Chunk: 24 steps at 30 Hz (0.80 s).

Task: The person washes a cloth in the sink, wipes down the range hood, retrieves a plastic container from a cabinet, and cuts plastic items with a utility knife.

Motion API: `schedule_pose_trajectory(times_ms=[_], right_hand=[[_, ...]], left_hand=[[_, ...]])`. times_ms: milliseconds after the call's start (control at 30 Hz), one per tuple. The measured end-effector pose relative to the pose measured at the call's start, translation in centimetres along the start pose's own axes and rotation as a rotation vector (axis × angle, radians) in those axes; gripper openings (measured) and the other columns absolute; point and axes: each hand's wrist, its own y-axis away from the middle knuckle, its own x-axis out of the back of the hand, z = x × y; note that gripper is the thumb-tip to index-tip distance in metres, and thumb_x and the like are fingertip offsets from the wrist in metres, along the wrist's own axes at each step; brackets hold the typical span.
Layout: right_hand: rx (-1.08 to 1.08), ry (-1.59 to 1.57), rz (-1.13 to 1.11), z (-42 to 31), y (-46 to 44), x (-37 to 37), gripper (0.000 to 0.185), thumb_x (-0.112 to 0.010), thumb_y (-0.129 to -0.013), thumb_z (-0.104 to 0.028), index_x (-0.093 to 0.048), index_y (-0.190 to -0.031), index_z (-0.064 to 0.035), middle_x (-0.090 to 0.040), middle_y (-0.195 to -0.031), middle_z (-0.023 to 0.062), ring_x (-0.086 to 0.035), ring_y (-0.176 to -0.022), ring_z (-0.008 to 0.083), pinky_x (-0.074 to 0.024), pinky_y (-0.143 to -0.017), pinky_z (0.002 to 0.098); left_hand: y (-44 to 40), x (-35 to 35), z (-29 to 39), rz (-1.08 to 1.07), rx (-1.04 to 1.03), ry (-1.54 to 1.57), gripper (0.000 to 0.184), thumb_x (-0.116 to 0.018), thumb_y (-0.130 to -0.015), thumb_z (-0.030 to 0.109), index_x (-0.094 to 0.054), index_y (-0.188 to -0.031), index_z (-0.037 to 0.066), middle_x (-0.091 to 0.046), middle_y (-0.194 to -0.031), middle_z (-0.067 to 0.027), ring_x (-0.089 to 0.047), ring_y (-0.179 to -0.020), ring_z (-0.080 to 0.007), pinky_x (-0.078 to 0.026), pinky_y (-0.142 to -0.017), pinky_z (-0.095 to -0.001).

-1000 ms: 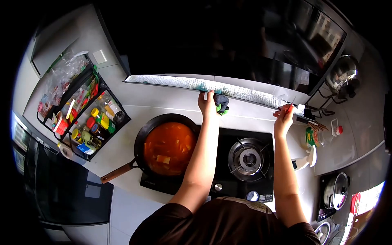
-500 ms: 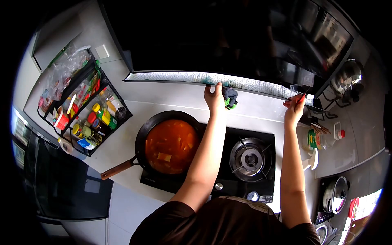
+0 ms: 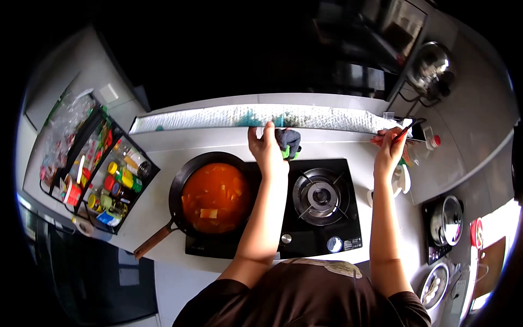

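A long, narrow tray (image 3: 201,116), lined with white quilted paper that has teal and dark stains, spans the space below the black range hood (image 3: 234,60). My left hand (image 3: 266,150) is closed on its front edge near the middle, thumb on top. At the tray's right end, my right hand (image 3: 388,152) is closed around the edge, with a slim red-and-black tool (image 3: 402,135) in its fingers; its kind is unclear. A dark grey cloth-like item (image 3: 291,140) with green parts shows beside my left hand; whether I touch it cannot be seen.
Below my left forearm, a black frying pan (image 3: 178,210) of red sauce sits on the gas hob (image 3: 272,248), beside a bare burner (image 3: 321,196). A rack (image 3: 155,171) of bottles and jars stands left. Another pot (image 3: 449,220) stands at right, and a metal lid (image 3: 430,68) hangs above.
The tray has come away from the hood's lower edge, lower and toward me, with both hands on it. A grey strip of wall now shows between them. The view has shifted too.
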Motion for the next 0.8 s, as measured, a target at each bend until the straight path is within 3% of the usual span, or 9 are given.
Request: schedule_pose_trajectory(times_ms=[100, 333, 467, 800], right_hand=[[0.107, 0.011, 0.038, -3.2, 1.0, 3.1, 0.007, -0.044, -0.097, -0.006, -0.043, -0.103, -0.0048, -0.056, -0.086, 0.0078, -0.058, -0.067, 0.0132, -0.0532, -0.063, 0.0279], [0.128, 0.107, 0.2, -9.5, 6.5, 13.2, 0.008, -0.043, -0.098, -0.008, -0.043, -0.104, -0.003, -0.056, -0.087, 0.0089, -0.057, -0.067, 0.0124, -0.0507, -0.064, 0.027], [0.108, 0.288, 0.262, -12.9, 11.2, 21.3, 0.006, -0.045, -0.097, -0.006, -0.046, -0.102, -0.0021, -0.056, -0.086, 0.0071, -0.057, -0.071, 0.0124, -0.0509, -0.066, 0.0269], [-0.058, 0.605, 0.487, -24.6, 28.6, 41.6, 0.011, -0.048, -0.097, -0.009, -0.05, -0.104, -0.0015, -0.057, -0.083, 0.005, -0.06, -0.074, 0.0117, -0.0514, -0.068, 0.0258]], left_hand=[[2.9, -0.5, 0.2, -0.036, 0.077, -0.007, 0.02, -0.057, -0.089, 0.008, -0.042, -0.102, 0.004, -0.056, -0.088, -0.0105, -0.064, -0.064, -0.0241, -0.054, -0.053, -0.0348], [12.4, -1.4, -0.4, -0.177, 0.247, -0.031, 0.034, -0.057, -0.089, 0.007, -0.041, -0.119, 0.004, -0.057, -0.097, -0.0104, -0.063, -0.074, -0.0205, -0.057, -0.062, -0.0338], [20.1, -2.2, -1.2, -0.227, 0.312, -0.092, 0.038, -0.058, -0.084, 0.006, -0.043, -0.119, 0.006, -0.057, -0.098, -0.0091, -0.062, -0.074, -0.0208, -0.056, -0.062, -0.0354], [44.1, -0.3, -2.5, -0.476, 0.54, -0.231, 0.034, -0.051, -0.085, 0.006, -0.043, -0.118, 0.002, -0.054, -0.105, -0.0095, -0.059, -0.084, -0.0208, -0.055, -0.069, -0.0372]])
